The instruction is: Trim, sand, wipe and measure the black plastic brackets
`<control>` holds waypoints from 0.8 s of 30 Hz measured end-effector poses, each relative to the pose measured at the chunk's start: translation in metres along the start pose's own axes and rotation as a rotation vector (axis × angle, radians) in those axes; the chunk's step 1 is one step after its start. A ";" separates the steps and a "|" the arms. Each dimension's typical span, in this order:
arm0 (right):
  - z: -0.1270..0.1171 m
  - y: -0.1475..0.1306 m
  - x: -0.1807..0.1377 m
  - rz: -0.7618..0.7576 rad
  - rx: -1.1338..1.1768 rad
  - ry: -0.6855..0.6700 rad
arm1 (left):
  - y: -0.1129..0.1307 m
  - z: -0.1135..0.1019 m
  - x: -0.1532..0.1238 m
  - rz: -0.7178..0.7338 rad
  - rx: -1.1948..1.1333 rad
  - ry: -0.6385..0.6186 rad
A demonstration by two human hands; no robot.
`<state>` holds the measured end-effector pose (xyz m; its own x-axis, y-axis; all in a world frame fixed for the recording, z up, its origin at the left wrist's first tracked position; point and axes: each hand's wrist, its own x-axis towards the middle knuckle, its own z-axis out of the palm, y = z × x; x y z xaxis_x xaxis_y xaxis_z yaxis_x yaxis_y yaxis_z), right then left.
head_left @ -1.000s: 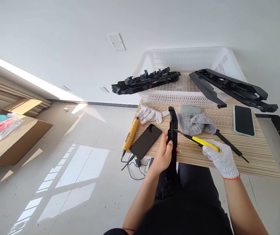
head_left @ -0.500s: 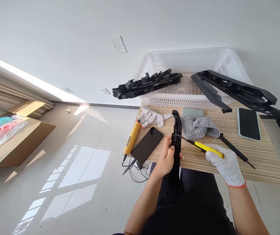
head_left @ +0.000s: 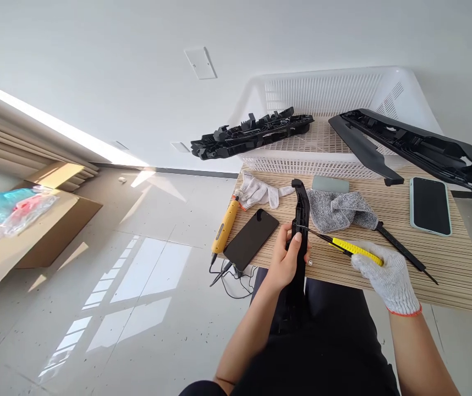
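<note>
A long black plastic part (head_left: 301, 212) stands steeply between my legs and the table edge, with my bare left hand (head_left: 286, 258) wrapped around its middle. My right hand (head_left: 384, 272), in a white knit glove with an orange cuff, grips a yellow-handled utility knife (head_left: 355, 250). The thin blade end of the knife points left and meets the ribbed inside of the part, just above my left thumb. To the right of the part lies a crumpled grey cloth (head_left: 339, 212). A slim black stick-like tool (head_left: 403, 247) with a thin tip rests beside the cloth.
A white plastic basket (head_left: 294, 164) at the back holds black trim parts (head_left: 256, 135), and more black parts (head_left: 417, 143) jut over its right side. A yellow corded tool (head_left: 225, 226), a dark phone (head_left: 251, 239), a white glove (head_left: 261, 192), a grey-green case (head_left: 330, 184) and another phone (head_left: 429, 206) lie about.
The view has shifted slightly, so things sit a little farther right and the basket higher. Both hands keep their holds, and the knife tip stays at nearly the same spot on the part.
</note>
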<state>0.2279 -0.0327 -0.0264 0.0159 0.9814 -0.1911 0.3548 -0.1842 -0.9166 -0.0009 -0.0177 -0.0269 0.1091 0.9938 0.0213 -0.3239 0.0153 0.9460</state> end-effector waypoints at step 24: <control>0.001 -0.004 0.000 0.089 0.119 -0.009 | -0.007 0.004 0.009 0.020 -0.105 0.037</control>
<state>0.2255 -0.0321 -0.0231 0.0340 0.9604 -0.2765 0.2387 -0.2764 -0.9309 0.0062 -0.0094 -0.0315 0.0674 0.9974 0.0260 -0.4222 0.0050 0.9065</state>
